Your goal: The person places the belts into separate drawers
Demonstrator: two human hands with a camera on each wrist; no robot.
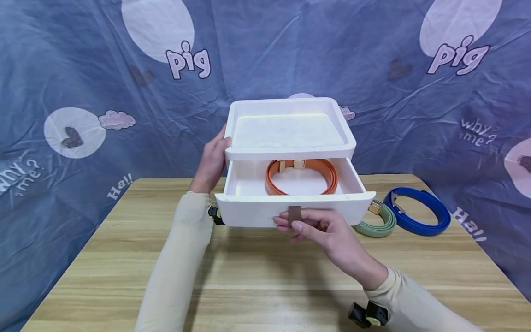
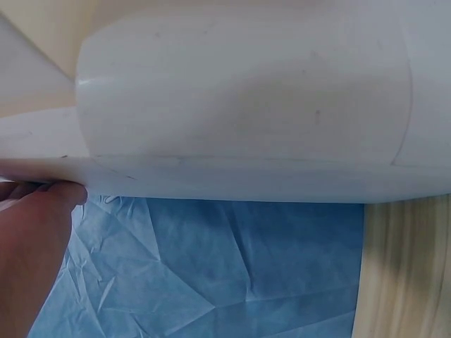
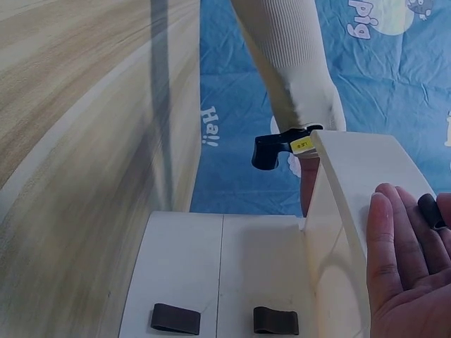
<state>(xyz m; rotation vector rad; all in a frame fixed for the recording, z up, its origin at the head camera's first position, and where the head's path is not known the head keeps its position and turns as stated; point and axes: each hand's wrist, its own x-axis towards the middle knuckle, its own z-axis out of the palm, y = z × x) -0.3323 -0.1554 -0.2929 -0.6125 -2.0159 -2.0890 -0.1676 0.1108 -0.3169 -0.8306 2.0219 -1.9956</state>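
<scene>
A white drawer unit (image 1: 290, 153) stands on the table, its top shaped as a shallow tray. Its upper drawer (image 1: 254, 211) is pulled out toward me, with a coiled orange belt (image 1: 330, 177) with gold-coloured metal fittings inside. My right hand (image 1: 327, 233) pinches the brown pull tab (image 1: 295, 213) on the drawer front between thumb and fingers. At the unit's left side, my left hand (image 1: 211, 161) grips the upper edge, its fingers partly hidden behind. In the left wrist view, part of that hand (image 2: 35, 239) shows at the white wall's edge.
A green belt (image 1: 383, 223) lies coiled right of the unit, partly hidden by the drawer. Beside it is a coiled blue belt (image 1: 439, 214). Lower drawer fronts carry dark tabs (image 3: 176, 318) in the right wrist view. Blue printed cloth (image 1: 265, 50) hangs behind the wooden table (image 1: 257, 272).
</scene>
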